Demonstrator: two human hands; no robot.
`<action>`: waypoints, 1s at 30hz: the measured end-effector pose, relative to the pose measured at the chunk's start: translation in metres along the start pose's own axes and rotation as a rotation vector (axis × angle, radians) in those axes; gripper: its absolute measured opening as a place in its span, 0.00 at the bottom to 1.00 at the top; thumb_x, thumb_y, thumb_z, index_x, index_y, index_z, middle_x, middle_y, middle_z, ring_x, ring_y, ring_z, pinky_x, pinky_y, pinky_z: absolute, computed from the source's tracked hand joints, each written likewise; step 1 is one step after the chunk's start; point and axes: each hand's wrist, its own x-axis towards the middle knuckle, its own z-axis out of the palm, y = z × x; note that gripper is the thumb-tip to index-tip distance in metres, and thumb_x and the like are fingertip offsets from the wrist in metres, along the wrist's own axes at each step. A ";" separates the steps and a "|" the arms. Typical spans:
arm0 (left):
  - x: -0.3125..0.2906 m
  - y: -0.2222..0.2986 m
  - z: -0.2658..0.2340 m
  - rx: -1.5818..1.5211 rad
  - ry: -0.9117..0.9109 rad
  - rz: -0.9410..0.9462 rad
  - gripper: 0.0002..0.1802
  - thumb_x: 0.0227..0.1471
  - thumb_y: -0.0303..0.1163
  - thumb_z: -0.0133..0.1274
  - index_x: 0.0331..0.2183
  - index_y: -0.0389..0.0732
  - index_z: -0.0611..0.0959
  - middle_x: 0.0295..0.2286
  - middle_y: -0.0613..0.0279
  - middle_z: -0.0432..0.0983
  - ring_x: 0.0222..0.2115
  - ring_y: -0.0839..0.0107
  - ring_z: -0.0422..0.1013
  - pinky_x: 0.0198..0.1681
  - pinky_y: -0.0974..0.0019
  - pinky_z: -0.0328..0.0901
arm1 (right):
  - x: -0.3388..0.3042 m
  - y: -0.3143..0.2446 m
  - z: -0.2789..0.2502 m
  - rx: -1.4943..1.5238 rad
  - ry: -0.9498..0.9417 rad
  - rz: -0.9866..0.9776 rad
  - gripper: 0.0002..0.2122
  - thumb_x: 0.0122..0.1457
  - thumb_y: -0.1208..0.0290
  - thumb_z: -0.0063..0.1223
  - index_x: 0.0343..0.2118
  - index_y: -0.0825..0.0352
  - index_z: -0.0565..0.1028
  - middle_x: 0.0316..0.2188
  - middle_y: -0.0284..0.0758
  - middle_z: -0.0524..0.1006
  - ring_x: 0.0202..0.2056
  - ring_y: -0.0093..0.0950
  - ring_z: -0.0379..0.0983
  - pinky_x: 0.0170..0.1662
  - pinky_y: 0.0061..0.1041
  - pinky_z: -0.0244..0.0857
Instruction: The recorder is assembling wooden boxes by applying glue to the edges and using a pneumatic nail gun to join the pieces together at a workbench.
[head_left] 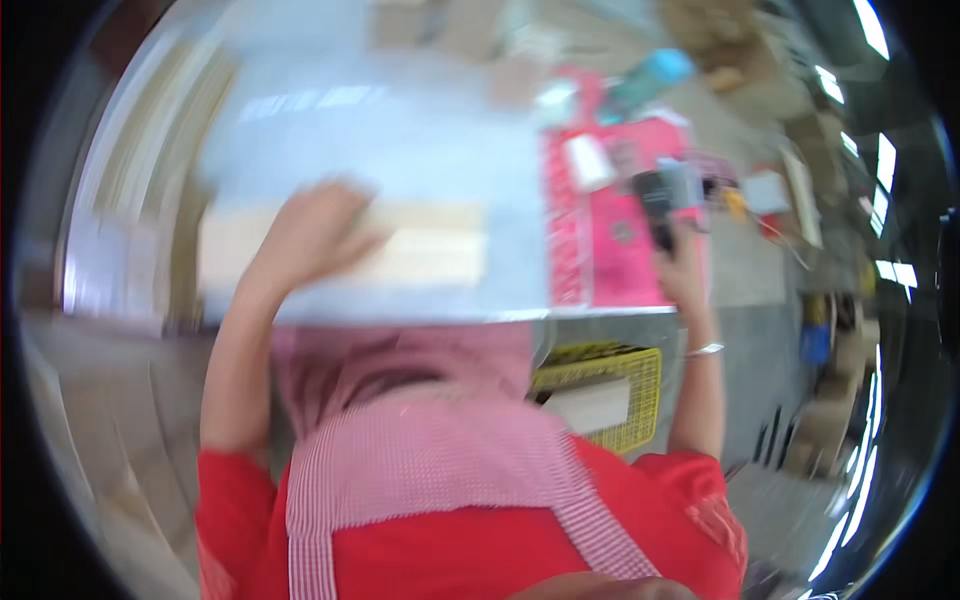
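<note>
White worktable (400, 130), blurred, pink mat (620, 240) at 2 o'clock, yellow crate (620, 385) below. Left hand (315, 235) flat, spread on pale wooden board (430, 245) at centre. Right hand (680, 270) grips dark handheld device (665, 200).

Blurred view: a flat pale cardboard box (400, 245) lies on the counter (420, 150) under the left hand (315, 235). Right of it, pink packages (625, 235) carry a white label (590, 162). Below the counter edge, a yellow crate (620, 395) holds a pale package (590, 405).
</note>
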 end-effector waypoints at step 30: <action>-0.038 0.025 0.115 -0.349 0.412 -0.092 0.03 0.49 0.20 0.54 0.30 0.37 0.79 0.30 0.55 0.74 0.40 0.54 0.67 0.46 0.55 0.60 | 0.084 -0.078 0.140 0.052 0.042 0.512 0.30 0.48 0.60 0.67 0.52 0.68 0.69 0.42 0.46 0.74 0.42 0.48 0.74 0.50 0.43 0.66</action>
